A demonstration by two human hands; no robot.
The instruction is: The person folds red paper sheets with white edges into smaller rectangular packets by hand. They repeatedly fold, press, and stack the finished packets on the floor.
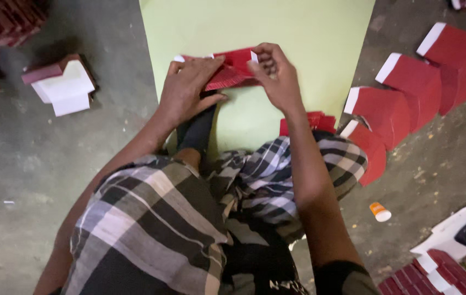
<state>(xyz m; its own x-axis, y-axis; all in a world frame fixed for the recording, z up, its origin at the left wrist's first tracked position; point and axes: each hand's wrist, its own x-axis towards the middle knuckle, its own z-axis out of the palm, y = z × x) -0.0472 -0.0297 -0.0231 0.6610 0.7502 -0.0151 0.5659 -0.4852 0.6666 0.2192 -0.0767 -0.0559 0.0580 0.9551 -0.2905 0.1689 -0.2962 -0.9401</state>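
Two hands work a red paper piece on a pale green board.

The left hand (186, 87) lies nearly flat, fingers spread and pressing down on the red paper piece (232, 69); the right hand (276, 76) has its fingers curled, pinching the piece's right end. The piece sits mid-width on the pale green board (309, 33), near the person's knees. Beyond the board's right edge, overlapping red sheets (408, 95) lie on the grey floor (36, 164); a small stack of folded pieces (63, 82) sits beyond its left edge.
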